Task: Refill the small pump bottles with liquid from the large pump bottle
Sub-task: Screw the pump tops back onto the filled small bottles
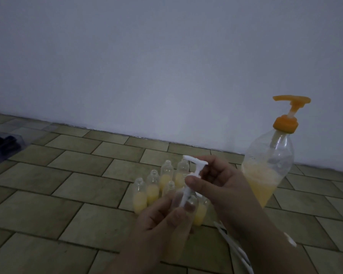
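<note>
Left hand: lower centre, fingers curled around a small clear bottle.
Right hand: centre, thumb and fingers pinching a white pump top, its stem angled into the held bottle's neck.
Small pump bottles: clustered uncapped on the tiled floor behind the hands, part-filled with yellow liquid.
Large pump bottle: right of frame, orange pump, yellow liquid low inside.
Dark tray: far left edge.

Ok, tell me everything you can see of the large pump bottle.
The large pump bottle stands upright on the tiled floor near the wall, to the right of the hands and the cluster of small bottles. It looks like clear, ribbed plastic, with an orange screw collar and an orange pump head raised on a pale stem. Yellow-orange liquid fills roughly its lower half; a dip tube shows inside. No hand grips it; the right hand overlaps its lower left edge.
</note>
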